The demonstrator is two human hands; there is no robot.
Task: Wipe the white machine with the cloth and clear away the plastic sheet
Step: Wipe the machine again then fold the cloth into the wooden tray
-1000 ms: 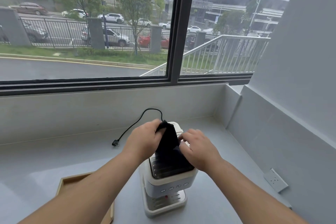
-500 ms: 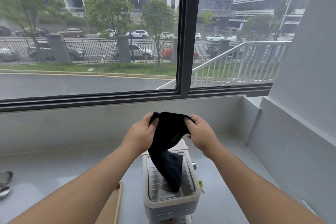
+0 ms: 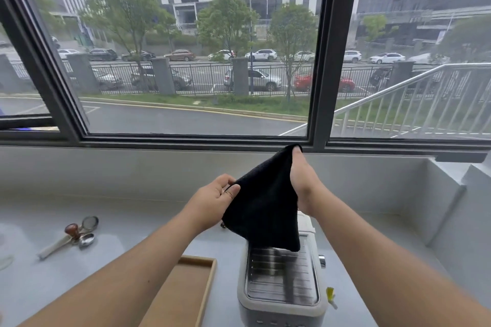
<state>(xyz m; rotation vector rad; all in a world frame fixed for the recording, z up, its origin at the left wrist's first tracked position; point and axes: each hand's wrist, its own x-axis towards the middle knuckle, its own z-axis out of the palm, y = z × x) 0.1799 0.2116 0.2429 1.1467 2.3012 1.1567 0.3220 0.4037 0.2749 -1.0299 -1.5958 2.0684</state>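
A: The white machine (image 3: 282,284), a boxy plastic appliance with a ridged metal grate on top, is standing low in the centre of the pale grey tabletop (image 3: 111,263). Its front edge is running out of the bottom of the view.

B: What is crowding it?

A: A shallow light-brown wooden tray (image 3: 186,292) is lying just beside its left side, and a small yellow tag (image 3: 330,295) is sticking out at its right. Bare tabletop is stretching away to the right until the grey wall steps in. To the far left, well apart, a wooden-knobbed metal tamper (image 3: 72,229) and some silvery spoons (image 3: 86,241) are lying together.

B: And the cloth?

A: The black woven cloth (image 3: 265,202) is hanging in the air above the machine's rear, spread into a rough triangle. Its lowest corner is dangling over the back of the grate; I cannot tell whether it is touching.

B: Who is holding it?

A: Both hands. The left hand (image 3: 212,200) is pinching the left corner, its grip closed between thumb and fingers. The right hand (image 3: 303,186) is raised higher, its grip closed on the top corner, with the cloth draping across the palm. Above them the dark window frame (image 3: 317,61) is crossing behind the raised corner.

B: How does the grate look?

A: Shiny, with blurred dark reflections.
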